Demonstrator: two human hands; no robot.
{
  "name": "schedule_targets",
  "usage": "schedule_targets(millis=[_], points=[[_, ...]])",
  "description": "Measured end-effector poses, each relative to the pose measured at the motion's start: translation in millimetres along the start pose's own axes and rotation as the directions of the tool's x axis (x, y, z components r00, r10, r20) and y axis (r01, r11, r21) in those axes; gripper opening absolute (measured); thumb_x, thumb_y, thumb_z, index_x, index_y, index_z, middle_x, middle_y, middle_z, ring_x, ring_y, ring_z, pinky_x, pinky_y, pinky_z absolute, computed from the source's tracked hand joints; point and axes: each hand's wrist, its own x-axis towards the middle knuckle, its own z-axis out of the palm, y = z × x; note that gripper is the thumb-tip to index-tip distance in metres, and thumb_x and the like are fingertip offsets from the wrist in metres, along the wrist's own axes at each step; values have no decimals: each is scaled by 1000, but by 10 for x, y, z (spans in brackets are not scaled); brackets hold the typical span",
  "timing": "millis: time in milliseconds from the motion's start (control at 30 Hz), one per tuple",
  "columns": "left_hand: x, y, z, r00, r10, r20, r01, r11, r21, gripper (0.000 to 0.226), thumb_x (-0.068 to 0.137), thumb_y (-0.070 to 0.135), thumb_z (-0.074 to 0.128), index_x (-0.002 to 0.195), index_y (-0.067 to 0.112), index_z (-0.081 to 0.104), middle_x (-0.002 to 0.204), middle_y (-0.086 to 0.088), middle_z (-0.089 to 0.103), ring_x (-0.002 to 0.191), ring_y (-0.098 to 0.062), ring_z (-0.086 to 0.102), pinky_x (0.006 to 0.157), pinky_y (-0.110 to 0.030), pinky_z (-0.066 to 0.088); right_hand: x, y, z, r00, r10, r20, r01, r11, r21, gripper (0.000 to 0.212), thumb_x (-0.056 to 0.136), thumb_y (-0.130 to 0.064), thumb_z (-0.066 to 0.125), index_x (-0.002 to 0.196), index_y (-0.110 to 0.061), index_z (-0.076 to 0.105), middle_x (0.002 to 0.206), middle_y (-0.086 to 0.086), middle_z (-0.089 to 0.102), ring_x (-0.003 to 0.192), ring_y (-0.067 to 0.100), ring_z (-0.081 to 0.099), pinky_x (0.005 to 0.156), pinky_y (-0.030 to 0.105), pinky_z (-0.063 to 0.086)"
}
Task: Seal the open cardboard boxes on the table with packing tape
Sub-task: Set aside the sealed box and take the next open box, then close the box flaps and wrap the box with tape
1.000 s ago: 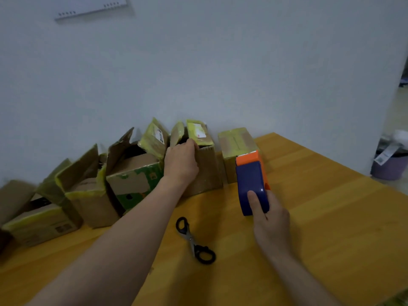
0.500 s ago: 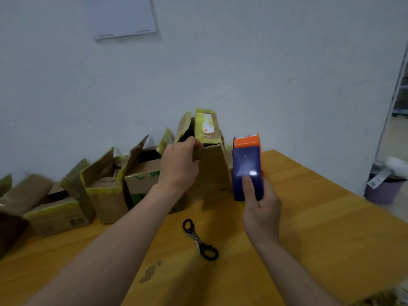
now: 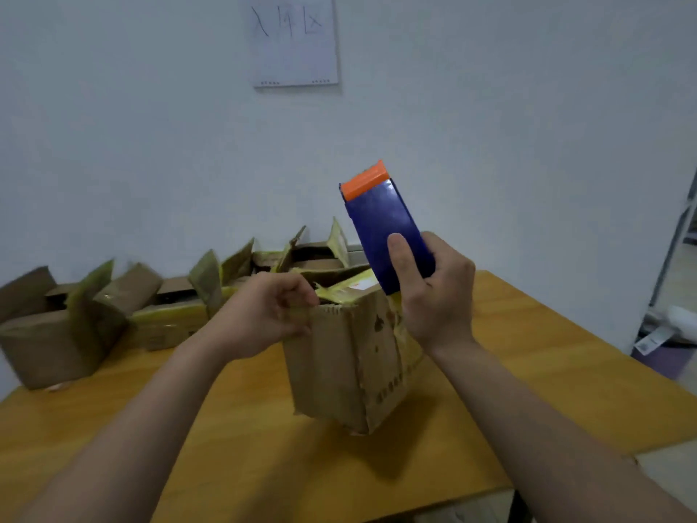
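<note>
A tall worn cardboard box (image 3: 347,364) with old yellow tape stands in the middle of the wooden table (image 3: 547,371), close in front of me. My left hand (image 3: 264,315) grips its upper left rim and a flap. My right hand (image 3: 433,296) holds a blue tape dispenser (image 3: 384,232) with an orange end, raised and tilted above the box's right side. The box top looks partly folded down.
Several open cardboard boxes (image 3: 75,326) with raised flaps line the wall at the back left. A white sheet (image 3: 294,39) with handwriting hangs on the wall. The table's right edge drops to a floor with a bag (image 3: 671,330).
My left hand pulled the box from the row toward me to the table's middle. My right hand lifted the dispenser off the table. The scissors have dropped out of view.
</note>
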Motion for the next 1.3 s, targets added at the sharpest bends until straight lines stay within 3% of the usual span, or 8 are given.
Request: schedule_targets(millis=[333, 400, 467, 567, 667, 800, 1033, 1300], points=[[-870, -794, -302, 985, -171, -25, 172, 985, 10, 27, 76, 4, 85, 73, 26, 70, 91, 15, 75, 100, 1, 68, 91, -34, 51, -201, -275, 519, 975, 198, 102, -216, 953, 213, 43, 101, -36, 53, 63, -16, 54, 53, -4, 48, 49, 12, 42, 50, 23, 33], [-942, -863, -395, 986, -160, -49, 158, 986, -49, 7, 76, 22, 73, 69, 25, 71, 87, 11, 76, 102, -1, 69, 96, -40, 51, -229, -273, 581, 966, 234, 112, -255, 936, 242, 43, 101, -36, 54, 63, -15, 54, 54, -6, 49, 51, 12, 42, 51, 24, 34], [-994, -937, -457, 976, -175, -130, 158, 978, -135, 19, 74, 38, 65, 66, 22, 71, 87, 10, 78, 110, 4, 67, 99, -42, 51, -264, -265, 638, 957, 262, 126, -288, 917, 276, 43, 102, -34, 55, 68, -9, 59, 58, -4, 53, 53, 11, 45, 52, 22, 36], [-1019, -1010, -449, 893, -198, -404, 157, 979, -132, 31, 82, 22, 83, 58, 16, 64, 74, 4, 75, 91, -4, 72, 84, -45, 59, -309, -260, 700, 939, 309, 149, -342, 882, 325, 38, 105, -27, 55, 78, -1, 64, 66, 3, 60, 60, 15, 50, 55, 22, 40], [-954, -885, -406, 832, -136, -538, 135, 990, -42, 14, 83, 24, 84, 87, 24, 71, 94, 10, 72, 93, -4, 67, 80, -37, 60, -337, -265, 753, 913, 372, 166, -408, 840, 358, 31, 104, -27, 55, 81, -12, 69, 70, 1, 66, 66, 16, 56, 57, 21, 45], [-847, -650, -291, 963, -118, -243, 149, 982, 115, 51, 91, 55, 68, 140, 47, 55, 150, 24, 47, 139, -1, 39, 113, -38, 39, -318, -253, 774, 888, 434, 154, -457, 797, 395, 23, 103, -26, 56, 89, -17, 72, 78, -3, 74, 72, 9, 65, 60, 19, 51], [-983, -746, -23, 975, -223, -13, 223, 965, 139, 70, 90, 80, 41, 150, 46, 47, 158, 33, 30, 151, 8, 15, 121, -32, 22, -170, -245, 711, 864, 460, 204, -503, 777, 379, 29, 100, -29, 61, 78, -15, 72, 71, 0, 72, 68, 14, 63, 60, 24, 48], [-1050, -818, 106, 872, -392, -292, 282, 891, -355, 32, 102, 18, 62, 130, 31, 70, 147, 23, 55, 146, 6, 32, 124, -38, 28, -127, -181, 776, 774, 458, 437, -596, 759, 262, 44, 88, -39, 73, 56, -13, 62, 51, 2, 53, 48, 14, 48, 48, 20, 40]])
